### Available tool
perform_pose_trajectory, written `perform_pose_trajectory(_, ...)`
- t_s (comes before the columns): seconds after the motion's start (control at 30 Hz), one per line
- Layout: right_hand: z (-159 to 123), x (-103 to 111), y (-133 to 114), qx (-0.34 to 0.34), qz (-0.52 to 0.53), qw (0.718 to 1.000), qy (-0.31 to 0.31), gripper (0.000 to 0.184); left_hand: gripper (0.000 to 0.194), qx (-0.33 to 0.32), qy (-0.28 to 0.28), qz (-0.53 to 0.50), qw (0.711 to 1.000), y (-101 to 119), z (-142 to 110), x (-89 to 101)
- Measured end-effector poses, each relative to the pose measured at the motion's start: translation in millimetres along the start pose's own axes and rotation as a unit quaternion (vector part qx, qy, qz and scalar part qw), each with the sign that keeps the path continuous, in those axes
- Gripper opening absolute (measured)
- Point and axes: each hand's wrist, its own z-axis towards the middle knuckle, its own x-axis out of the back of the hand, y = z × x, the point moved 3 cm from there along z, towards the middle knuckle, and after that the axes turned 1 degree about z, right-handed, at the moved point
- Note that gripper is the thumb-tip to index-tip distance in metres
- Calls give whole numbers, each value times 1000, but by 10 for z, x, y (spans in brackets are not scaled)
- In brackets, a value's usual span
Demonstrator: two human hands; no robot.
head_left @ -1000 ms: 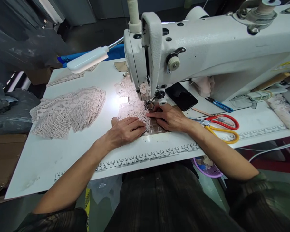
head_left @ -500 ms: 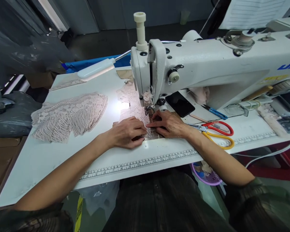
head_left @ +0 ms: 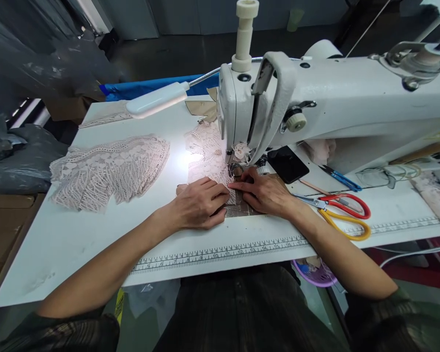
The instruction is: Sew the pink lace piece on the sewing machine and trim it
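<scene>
Pale pink lace fabric (head_left: 209,168) lies flat under the needle end of a white sewing machine (head_left: 326,107), lit brightly by a lamp. My left hand (head_left: 198,203) rests on the near part of the lace, its fingers curled and pressed together over the edge. Just right of it, my right hand (head_left: 266,193) has its index finger stretched to the lace edge and the thumb bent close by, gripping the edge near the presser foot. The right fingertips nearly touch the left ones. Beneath the hands shows a brownish plate (head_left: 242,210).
A fanned stack of lace pieces (head_left: 110,171) lies on the left of the white table (head_left: 77,244). On the right are red-and-yellow-handled scissors (head_left: 346,217), a black phone (head_left: 288,164) and blue thread snips (head_left: 341,178). A lamp (head_left: 157,100) reaches over the back.
The view has shifted, so the machine appears larger and farther right. Both hands stay at the lace near the needle, with their finger positions almost the same.
</scene>
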Motion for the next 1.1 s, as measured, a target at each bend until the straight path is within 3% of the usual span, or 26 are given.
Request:
perform_pose_trajectory(0.3,47,28,-34,-46,-45,998,-2,42,32,22,-4,11,1000,32,-24,-16)
perform_pose_trajectory(0.73,5,36,-30,-13,-21,999,29,43,38,26,34,45,998,-46,-13,-112)
perform_pose_trajectory(1.1,-8,23,-18,-3,-6,1000,16,42,45,48,1,31,998,-155,9,-151)
